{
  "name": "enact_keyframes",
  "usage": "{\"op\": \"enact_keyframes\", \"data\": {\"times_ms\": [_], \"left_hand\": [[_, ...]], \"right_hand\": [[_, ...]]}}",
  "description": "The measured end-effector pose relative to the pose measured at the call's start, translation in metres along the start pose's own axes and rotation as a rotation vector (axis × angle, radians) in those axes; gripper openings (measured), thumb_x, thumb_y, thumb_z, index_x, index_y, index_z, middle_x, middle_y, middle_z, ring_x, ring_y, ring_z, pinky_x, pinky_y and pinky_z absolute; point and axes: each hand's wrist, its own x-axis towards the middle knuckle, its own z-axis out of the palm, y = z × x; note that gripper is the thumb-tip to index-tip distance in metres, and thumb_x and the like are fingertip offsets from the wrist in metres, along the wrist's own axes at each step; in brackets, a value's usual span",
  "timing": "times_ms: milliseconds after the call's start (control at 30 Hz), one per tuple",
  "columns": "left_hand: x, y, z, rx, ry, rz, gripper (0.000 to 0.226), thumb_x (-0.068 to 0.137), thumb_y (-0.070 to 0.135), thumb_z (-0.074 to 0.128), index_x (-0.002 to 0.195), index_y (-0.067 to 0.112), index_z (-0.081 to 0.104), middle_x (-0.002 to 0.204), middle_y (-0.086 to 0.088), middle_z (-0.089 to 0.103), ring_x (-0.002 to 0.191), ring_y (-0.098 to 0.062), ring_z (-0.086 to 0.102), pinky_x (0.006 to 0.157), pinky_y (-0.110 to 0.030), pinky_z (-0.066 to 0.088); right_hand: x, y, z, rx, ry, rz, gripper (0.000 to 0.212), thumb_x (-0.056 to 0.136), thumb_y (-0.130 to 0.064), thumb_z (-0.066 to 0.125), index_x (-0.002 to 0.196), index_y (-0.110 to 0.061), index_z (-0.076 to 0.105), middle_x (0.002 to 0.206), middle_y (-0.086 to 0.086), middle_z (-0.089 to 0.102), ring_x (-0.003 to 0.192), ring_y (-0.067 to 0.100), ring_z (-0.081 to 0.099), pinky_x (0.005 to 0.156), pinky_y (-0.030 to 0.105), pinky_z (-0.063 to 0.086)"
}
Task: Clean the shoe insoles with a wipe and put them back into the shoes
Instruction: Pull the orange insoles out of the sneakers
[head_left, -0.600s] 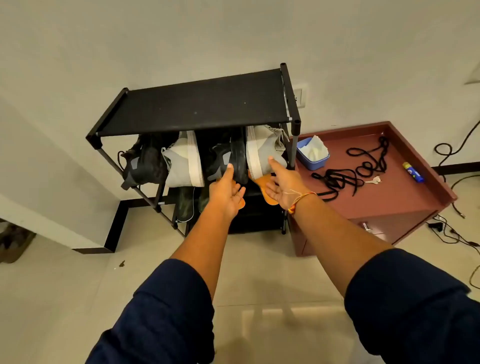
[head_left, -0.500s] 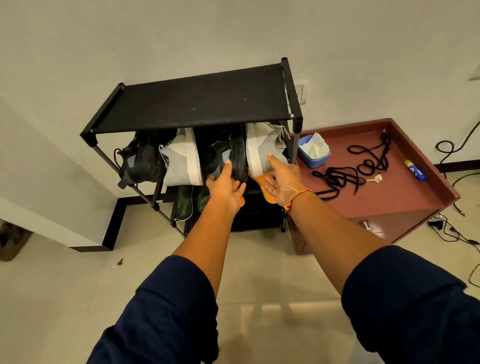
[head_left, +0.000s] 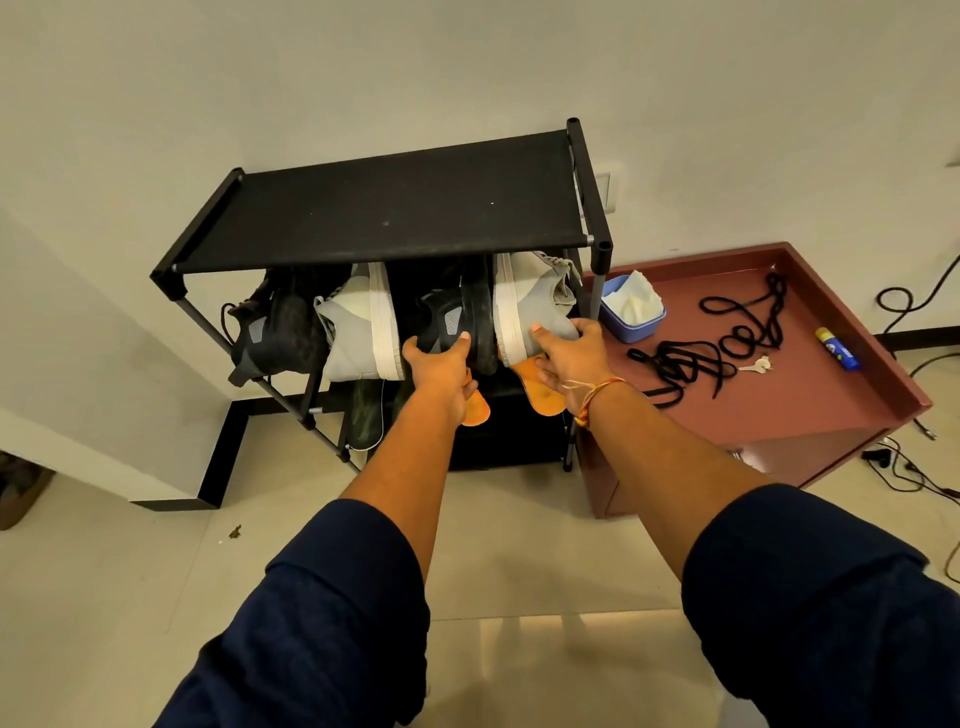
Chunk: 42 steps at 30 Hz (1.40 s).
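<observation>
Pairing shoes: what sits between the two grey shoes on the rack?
Head view: a black shoe, gripped by the left hand, stands between the left grey shoe and the right grey shoe.

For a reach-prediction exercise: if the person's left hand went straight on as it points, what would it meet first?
The black mesh sneaker on the black rack; the left hand appears to touch its heel.

light: soft, even indoor | glare: pale patch on floor (head_left: 545, 670) | edges: wide-angle bending | focus: sharp

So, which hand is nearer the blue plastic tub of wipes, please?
Right. The right hand lies just left of the blue plastic tub; the left hand is farther left.
</observation>
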Motion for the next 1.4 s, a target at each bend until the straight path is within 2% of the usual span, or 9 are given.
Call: {"op": "enact_keyframes", "data": {"times_ms": [67, 200, 300, 400, 600, 767, 933, 1233, 1400], "left_hand": [[0.003, 0.000, -0.003, -0.027, 0.024, 0.000, 0.068, 0.092, 0.019, 0.073, 0.143, 0.033, 0.030, 0.138, -0.012, 0.050, 0.113, -0.032, 0.061, 0.092, -0.045, 0.057], [0.004, -0.001, -0.004, -0.039, 0.042, 0.001, 0.044, 0.091, 0.015, 0.074, 0.115, 0.024, 0.038, 0.125, -0.012, 0.055, 0.111, -0.029, 0.060, 0.096, -0.049, 0.056], [-0.002, -0.004, -0.007, -0.043, 0.002, 0.028, 0.046, 0.090, 0.014, 0.075, 0.121, 0.020, 0.042, 0.127, -0.011, 0.056, 0.112, -0.028, 0.060, 0.098, -0.048, 0.055], [-0.009, -0.005, -0.014, 0.027, -0.028, 0.072, 0.051, 0.088, 0.016, 0.078, 0.127, 0.020, 0.045, 0.129, -0.011, 0.055, 0.113, -0.029, 0.060, 0.093, -0.042, 0.057], [-0.030, -0.014, -0.030, 0.230, 0.058, 0.238, 0.044, 0.080, 0.026, 0.086, 0.115, 0.023, 0.059, 0.108, 0.000, 0.064, 0.100, -0.023, 0.065, 0.091, -0.045, 0.059], [-0.057, -0.015, -0.036, 0.371, 0.098, 0.365, 0.034, 0.076, 0.025, 0.089, 0.099, 0.025, 0.063, 0.105, -0.001, 0.069, 0.100, -0.024, 0.068, 0.090, -0.044, 0.060], [-0.085, -0.031, -0.048, 0.504, 0.130, 0.451, 0.038, 0.074, 0.029, 0.089, 0.103, 0.020, 0.066, 0.109, -0.005, 0.067, 0.097, -0.024, 0.066, 0.085, -0.043, 0.059], [-0.131, -0.107, -0.093, 0.573, 0.146, 0.433, 0.032, 0.072, 0.029, 0.090, 0.090, 0.023, 0.065, 0.109, -0.008, 0.065, 0.087, -0.020, 0.067, 0.081, -0.043, 0.061], [-0.147, -0.147, -0.117, 0.645, 0.132, 0.347, 0.031, 0.075, 0.024, 0.089, 0.095, 0.020, 0.065, 0.113, -0.009, 0.063, 0.088, -0.023, 0.066, 0.080, -0.038, 0.060]], "right_hand": [[0.007, -0.001, -0.003, -0.010, 0.010, -0.005, 0.041, 0.087, -0.025, 0.076, 0.111, -0.020, 0.044, 0.107, 0.011, 0.060, 0.076, 0.026, 0.060, 0.053, 0.029, 0.051], [0.017, -0.003, -0.013, -0.071, 0.032, -0.019, 0.043, 0.072, -0.037, 0.085, 0.096, -0.029, 0.050, 0.116, 0.005, 0.064, 0.104, 0.029, 0.066, 0.076, 0.048, 0.060], [0.020, -0.001, -0.022, -0.115, 0.046, -0.051, 0.044, 0.062, -0.044, 0.085, 0.090, -0.030, 0.053, 0.111, 0.005, 0.067, 0.104, 0.030, 0.067, 0.082, 0.055, 0.059], [0.023, 0.003, -0.033, -0.232, 0.093, -0.135, 0.056, 0.046, -0.060, 0.080, 0.088, -0.031, 0.058, 0.100, -0.001, 0.069, 0.094, 0.025, 0.067, 0.080, 0.051, 0.060], [-0.014, -0.006, -0.040, -0.479, 0.145, -0.339, 0.033, 0.071, -0.042, 0.084, 0.094, -0.025, 0.067, 0.097, -0.002, 0.070, 0.090, 0.022, 0.066, 0.085, 0.041, 0.058], [-0.039, -0.010, -0.040, -0.844, 0.177, -0.445, 0.051, 0.074, -0.052, 0.077, 0.116, -0.026, 0.065, 0.111, 0.002, 0.067, 0.103, 0.026, 0.061, 0.085, 0.037, 0.053], [-0.080, -0.005, -0.050, -1.049, 0.185, -0.490, 0.050, 0.077, -0.054, 0.073, 0.119, -0.028, 0.064, 0.112, 0.006, 0.063, 0.101, 0.031, 0.061, 0.075, 0.032, 0.046], [-0.166, 0.043, -0.091, -1.226, 0.128, -0.556, 0.043, 0.080, -0.054, 0.068, 0.117, -0.032, 0.061, 0.110, 0.002, 0.054, 0.090, 0.029, 0.061, 0.070, 0.032, 0.049], [-0.192, 0.083, -0.108, -1.312, 0.103, -0.529, 0.042, 0.080, -0.056, 0.065, 0.114, -0.031, 0.060, 0.105, 0.004, 0.058, 0.088, 0.033, 0.062, 0.070, 0.036, 0.049]]}}
